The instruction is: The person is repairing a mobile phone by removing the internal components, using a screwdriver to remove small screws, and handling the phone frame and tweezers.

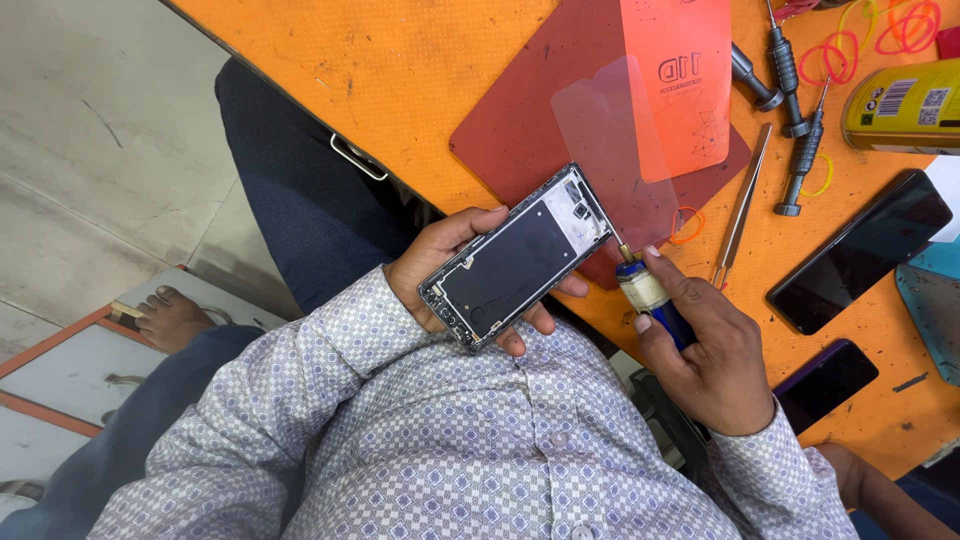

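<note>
Cradling an opened phone frame (520, 262) from beneath, the left hand (455, 270) curls its fingers around the edges. Just beside it, the right hand (705, 345) pinches a blue screwdriver (650, 297), tip touching the frame's corner, above an orange table (420, 90).

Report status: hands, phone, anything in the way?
Left hand grips opened phone frame. Right hand holds small blue bottle, tip at frame's corner. Tweezers, screwdrivers lie apart on the orange table.
</note>
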